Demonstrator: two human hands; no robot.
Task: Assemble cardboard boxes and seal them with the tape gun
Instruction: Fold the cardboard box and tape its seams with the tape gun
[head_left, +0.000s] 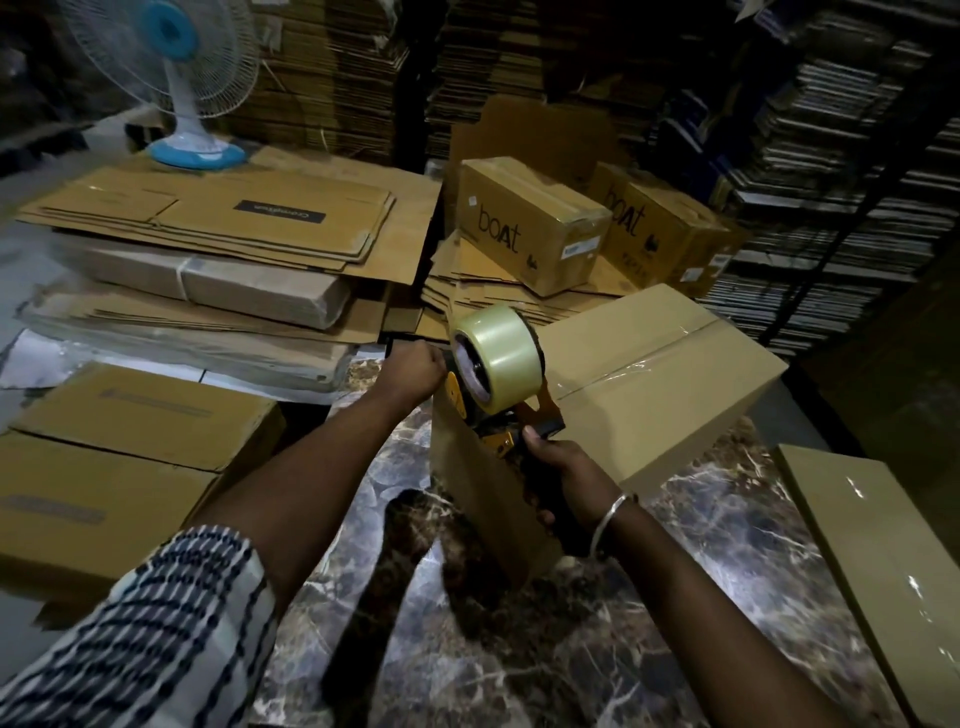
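right hand (563, 470) grip: wrapped on tape gun (493, 364) handle | left hand (413, 371) fisted at box (623, 384) far-left corner, hold unclear | seam runs away rightward from gun

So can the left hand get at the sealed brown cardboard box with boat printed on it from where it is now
Probably yes. The left hand grips the near box's edge, beside the tape gun; the boat box sits beyond, nothing between, but the hand must let go.

A plain brown box (649, 384), top seam taped, with the tape gun (493, 374) at its near edge.
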